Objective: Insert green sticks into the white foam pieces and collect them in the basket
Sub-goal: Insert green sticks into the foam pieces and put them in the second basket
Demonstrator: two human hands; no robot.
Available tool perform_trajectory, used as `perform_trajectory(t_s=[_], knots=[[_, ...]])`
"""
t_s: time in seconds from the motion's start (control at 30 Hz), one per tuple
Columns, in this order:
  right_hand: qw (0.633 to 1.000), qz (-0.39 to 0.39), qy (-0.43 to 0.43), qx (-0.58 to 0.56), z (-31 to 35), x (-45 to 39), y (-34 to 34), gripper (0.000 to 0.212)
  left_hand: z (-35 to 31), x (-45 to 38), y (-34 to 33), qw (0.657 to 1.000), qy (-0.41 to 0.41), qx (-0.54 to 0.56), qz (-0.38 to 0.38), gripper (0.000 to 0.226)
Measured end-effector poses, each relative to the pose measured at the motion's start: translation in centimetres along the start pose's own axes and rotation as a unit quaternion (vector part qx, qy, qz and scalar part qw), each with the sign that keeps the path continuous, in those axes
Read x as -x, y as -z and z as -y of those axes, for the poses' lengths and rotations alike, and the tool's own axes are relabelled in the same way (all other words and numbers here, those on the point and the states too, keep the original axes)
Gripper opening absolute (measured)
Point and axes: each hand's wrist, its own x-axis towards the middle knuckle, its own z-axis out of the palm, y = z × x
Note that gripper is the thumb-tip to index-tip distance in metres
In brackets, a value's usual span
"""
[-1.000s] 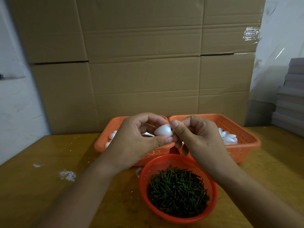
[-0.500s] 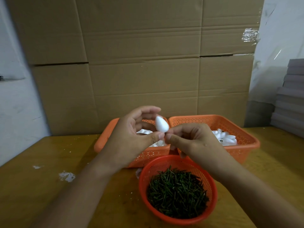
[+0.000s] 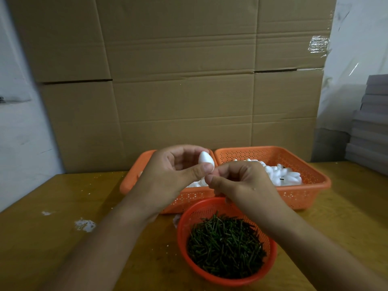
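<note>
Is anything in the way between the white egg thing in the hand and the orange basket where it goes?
Nothing visible blocks it. The left hand holds the white foam piece right above the left basket, which is open on top. The right hand pinches at the piece's lower end, beside it, not underneath.

cardboard boxes point(image 3: 178, 80) behind wooden table point(image 3: 42, 238)
</note>
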Motion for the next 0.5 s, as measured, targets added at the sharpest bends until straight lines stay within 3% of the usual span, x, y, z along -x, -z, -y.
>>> perform_trajectory(t_s=[0.2,0.5], knots=[[0.999,0.034,-0.008,-0.014,0.23,0.19,-0.06,0.021,0.0,-0.11,0.37,0.996,0.06,0.064,0.022,0.037],[0.993,0.061,-0.041,-0.089,0.43,0.25,-0.16,0.022,0.04,-0.16,0.37,0.991,0.059,0.114,0.03,0.032]])
